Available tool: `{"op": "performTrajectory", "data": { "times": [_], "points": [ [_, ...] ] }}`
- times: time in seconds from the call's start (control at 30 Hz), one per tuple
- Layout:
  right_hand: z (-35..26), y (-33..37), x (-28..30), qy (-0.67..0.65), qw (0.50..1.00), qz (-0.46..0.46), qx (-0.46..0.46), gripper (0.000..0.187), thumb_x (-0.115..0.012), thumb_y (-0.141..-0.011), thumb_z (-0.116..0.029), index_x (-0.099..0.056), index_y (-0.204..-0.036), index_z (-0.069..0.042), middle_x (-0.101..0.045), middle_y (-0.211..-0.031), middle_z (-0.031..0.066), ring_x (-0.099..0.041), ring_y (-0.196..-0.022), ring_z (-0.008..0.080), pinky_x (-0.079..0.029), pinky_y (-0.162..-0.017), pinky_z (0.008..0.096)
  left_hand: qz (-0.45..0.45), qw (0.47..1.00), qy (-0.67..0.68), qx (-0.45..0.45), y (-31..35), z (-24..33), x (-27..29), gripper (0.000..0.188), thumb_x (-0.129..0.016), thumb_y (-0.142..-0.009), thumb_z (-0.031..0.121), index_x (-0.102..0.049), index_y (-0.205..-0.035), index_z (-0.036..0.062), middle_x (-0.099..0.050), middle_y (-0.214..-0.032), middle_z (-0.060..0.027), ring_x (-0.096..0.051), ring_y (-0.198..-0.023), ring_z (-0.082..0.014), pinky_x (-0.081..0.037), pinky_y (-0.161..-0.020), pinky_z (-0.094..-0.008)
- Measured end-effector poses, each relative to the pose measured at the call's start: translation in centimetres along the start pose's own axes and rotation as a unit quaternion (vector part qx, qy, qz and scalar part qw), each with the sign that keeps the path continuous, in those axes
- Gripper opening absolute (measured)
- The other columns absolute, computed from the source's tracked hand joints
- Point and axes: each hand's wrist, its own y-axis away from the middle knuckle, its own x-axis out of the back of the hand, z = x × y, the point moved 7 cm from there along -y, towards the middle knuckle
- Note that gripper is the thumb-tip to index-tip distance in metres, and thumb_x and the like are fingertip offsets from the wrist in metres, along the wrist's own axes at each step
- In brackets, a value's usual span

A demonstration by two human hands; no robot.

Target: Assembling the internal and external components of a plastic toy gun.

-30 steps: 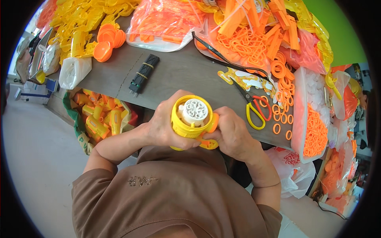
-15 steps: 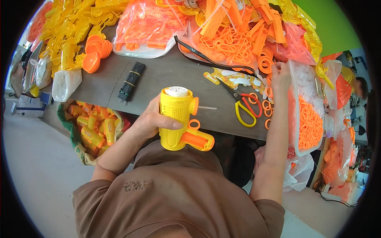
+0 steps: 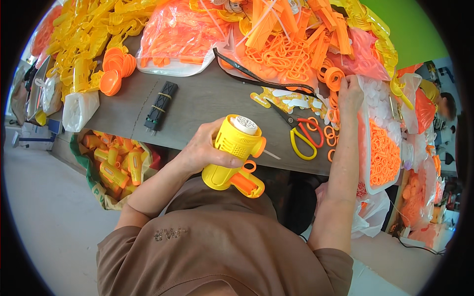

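Observation:
My left hand (image 3: 202,148) is wrapped round a yellow toy gun body (image 3: 223,150), thumb across its side. A white, round, patterned insert (image 3: 245,124) shows in its top end. From an orange nozzle on its side a thin pale strip (image 3: 271,154) sticks out; the handle (image 3: 248,183) is orange inside, with an orange ring by it. My right hand (image 3: 350,94) reaches to the far right, its fingers closed at the edge of a thick orange ring (image 3: 334,79) by the heap; the fingertips are partly hidden.
Scissors (image 3: 307,143) with yellow and red handles lie near loose small rings. A black banded block (image 3: 161,106) lies left. A clear tub (image 3: 368,163) of orange rings stands right. Orange and yellow parts are piled at the back. A bag (image 3: 94,182) of yellow bodies sits below left.
The toy gun body has tilted, its top leaning to the right and toward the table. The thick orange ring has shifted right, against my right fingers.

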Motion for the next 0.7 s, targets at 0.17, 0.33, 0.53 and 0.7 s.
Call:
{"op": "performTrajectory", "data": {
  "times": [0.17,0.33,0.53,0.7],
  "points": [
    [-1.0,0.1,-0.6,0.035,0.996,0.003,0.083,0.014,-0.054,-0.086,-0.013,-0.06,-0.095,-0.005,-0.063,-0.08,0.0211,-0.061,-0.075,0.0381,-0.047,-0.067,0.0461,-0.006,1.0,-0.029,0.003,-0.3,0.4,-0.7,0.054,-0.076,-0.059,0.012,-0.056,-0.109,0.0002,-0.064,-0.096,-0.008,-0.06,-0.087,-0.0153,-0.048,-0.079,-0.0295],
    [-0.9,0.2,-1.3,0.046,0.991,0.013,0.127,0.02,-0.051,-0.084,-0.005,-0.059,-0.102,-0.004,-0.061,-0.088,0.021,-0.059,-0.084,0.0376,-0.047,-0.073,0.0454,-0.001,0.999,-0.036,0.006,-0.3,-0.2,-0.4,0.053,-0.075,-0.06,0.013,-0.056,-0.108,0.0002,-0.064,-0.095,-0.0083,-0.06,-0.086,-0.0154,-0.048,-0.079,-0.0296],
    [-0.9,0.1,-2.0,-0.005,0.995,-0.056,0.087,0.035,-0.048,-0.079,0.003,-0.057,-0.113,-0.002,-0.058,-0.095,0.0216,-0.057,-0.089,0.0374,-0.047,-0.078,0.0448,0.01,0.999,-0.034,0.01,-0.2,-0.2,0.0,0.053,-0.076,-0.06,0.013,-0.057,-0.108,0.0002,-0.064,-0.095,-0.0085,-0.06,-0.086,-0.016,-0.048,-0.08,-0.03],
    [-4.3,1.2,1.0,0.002,0.986,0.035,0.162,0.047,-0.046,-0.076,0.005,-0.052,-0.122,-0.003,-0.057,-0.105,0.0182,-0.058,-0.091,0.0347,-0.047,-0.078,0.043,0.004,1.0,-0.011,0.029,-0.8,-0.1,-0.4,0.064,-0.078,-0.058,0.013,-0.054,-0.116,-0.0009,-0.063,-0.102,-0.0098,-0.06,-0.093,-0.0168,-0.047,-0.084,-0.0311]
  ]
}}
